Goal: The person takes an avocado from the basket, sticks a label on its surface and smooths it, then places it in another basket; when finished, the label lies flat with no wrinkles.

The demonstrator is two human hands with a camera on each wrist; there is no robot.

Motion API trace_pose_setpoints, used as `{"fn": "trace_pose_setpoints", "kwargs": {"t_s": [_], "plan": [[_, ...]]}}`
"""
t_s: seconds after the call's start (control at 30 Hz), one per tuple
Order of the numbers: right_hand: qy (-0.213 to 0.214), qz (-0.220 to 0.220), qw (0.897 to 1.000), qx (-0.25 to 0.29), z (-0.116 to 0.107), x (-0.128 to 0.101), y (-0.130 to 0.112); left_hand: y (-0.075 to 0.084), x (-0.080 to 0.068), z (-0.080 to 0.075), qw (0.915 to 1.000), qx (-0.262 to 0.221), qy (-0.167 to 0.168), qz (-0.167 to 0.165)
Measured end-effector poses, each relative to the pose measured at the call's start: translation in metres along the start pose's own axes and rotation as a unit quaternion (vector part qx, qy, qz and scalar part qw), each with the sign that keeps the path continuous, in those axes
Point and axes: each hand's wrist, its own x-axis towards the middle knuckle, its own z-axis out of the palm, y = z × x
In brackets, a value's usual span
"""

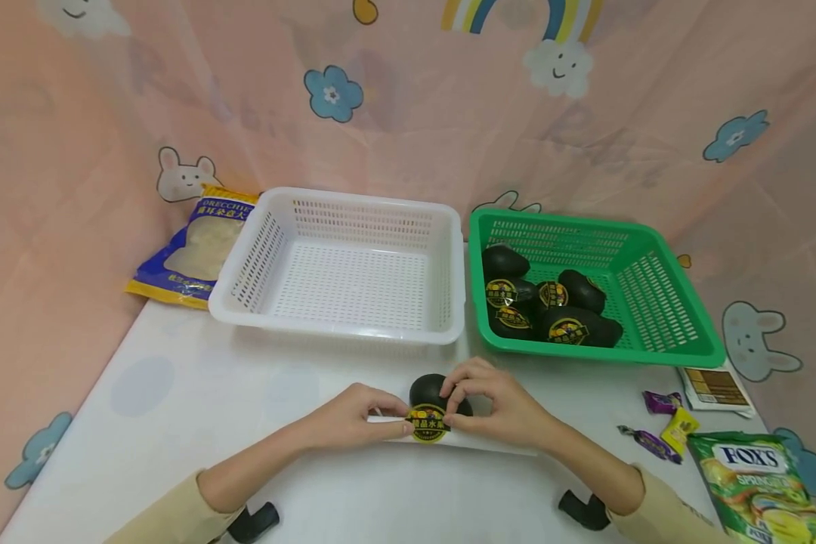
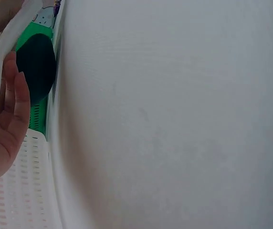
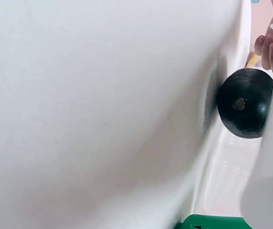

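A dark avocado (image 1: 427, 391) lies on the table between the two hands, its rounded end and stem scar showing in the right wrist view. In front of it runs a white strip of backing paper (image 1: 493, 442), and a round black-and-gold label (image 1: 428, 425) shows against it. My left hand (image 1: 360, 415) pinches the strip at the label's left edge, thumb in front and fingers behind. With thumb and index finger, my right hand (image 1: 499, 404) pinches at the label's right edge, fingertips overlapping the avocado. Seen from the left wrist, the avocado (image 2: 37, 69) sits just beyond the left fingers (image 2: 21, 95).
Behind the hands stand a white basket (image 1: 336, 332) and a green basket (image 1: 680, 291) with several labelled avocados (image 1: 578, 325). An orecchiette bag (image 1: 197, 245) leans at left. On the right lie wrapped candies (image 1: 680, 429), a FOX'S bag (image 1: 758, 483) and a white packet (image 1: 721, 389).
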Motion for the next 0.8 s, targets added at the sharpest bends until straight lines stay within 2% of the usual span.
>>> {"fn": "trace_pose_setpoints", "kwargs": {"t_s": [0.1,0.17,0.23,0.3,0.37,0.43,0.53,0.6,0.67,0.8], "plan": [[0.030,0.015,0.999,0.018,-0.001,-0.004,0.000,-0.001,-0.002,0.001,0.9996,-0.018,-0.018,-0.015],[0.060,0.040,0.996,0.050,-0.004,-0.007,0.001,-0.003,-0.004,0.003,0.9991,-0.019,-0.034,-0.016],[0.092,0.077,0.989,0.087,-0.006,-0.009,0.001,-0.006,-0.005,0.004,0.9987,0.014,-0.048,-0.003],[0.112,0.119,0.979,0.124,-0.007,-0.012,0.001,-0.007,-0.006,0.005,0.9958,0.076,-0.049,0.017],[0.120,0.158,0.969,0.149,-0.006,-0.015,0.001,-0.007,-0.006,0.006,0.9884,0.144,-0.025,0.039],[0.121,0.188,0.962,0.157,-0.004,-0.018,0.001,-0.004,-0.003,0.006,0.9855,0.161,0.024,0.047],[0.119,0.206,0.958,0.160,0.001,-0.022,-0.002,0.005,0.006,0.004,0.9880,0.102,0.106,0.047],[0.122,0.205,0.959,0.152,0.005,-0.023,-0.003,0.012,0.015,0.003,0.9882,0.047,0.138,0.049],[0.127,0.199,0.962,0.135,0.010,-0.024,-0.005,0.018,0.022,0.002,0.9878,0.035,0.145,0.047],[0.157,0.196,0.965,0.077,0.018,-0.027,-0.005,0.022,0.033,0.004,0.9849,0.093,0.142,0.035]]}}
